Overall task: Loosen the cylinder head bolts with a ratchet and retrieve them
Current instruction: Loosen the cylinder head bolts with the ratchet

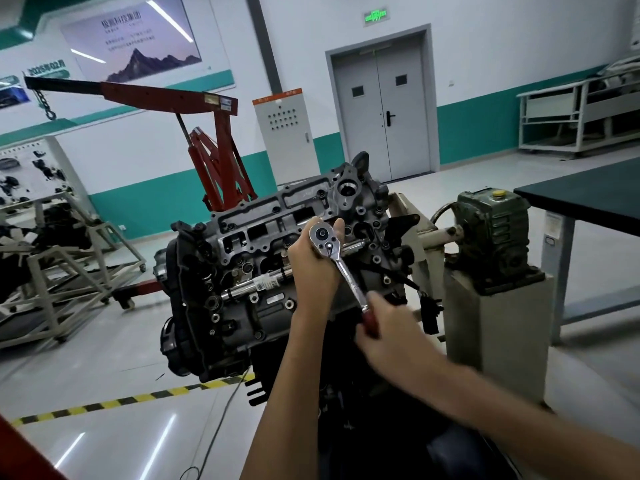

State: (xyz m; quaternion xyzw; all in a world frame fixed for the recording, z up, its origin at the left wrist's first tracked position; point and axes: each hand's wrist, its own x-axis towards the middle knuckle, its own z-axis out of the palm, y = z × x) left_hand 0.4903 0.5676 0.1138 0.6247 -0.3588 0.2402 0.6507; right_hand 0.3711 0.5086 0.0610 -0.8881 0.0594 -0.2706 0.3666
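Note:
A dark grey engine with its cylinder head [277,216] facing me sits on a stand in the middle. A chrome ratchet [341,265] with a red handle stands over the head's right part. My left hand [313,261] cups the ratchet's round head from the left, thumb and fingers curled around it. My right hand [384,323] grips the red handle lower right; it looks blurred. A long chrome bar [256,284] lies across the head behind my left wrist. The bolt under the ratchet is hidden.
A red engine hoist [214,147] stands behind the engine. A green gearbox [491,233] on a grey pedestal is at the right, beside a dark-topped table [588,192]. A white frame stand [65,271] is at left. Yellow-black floor tape [114,403] runs below.

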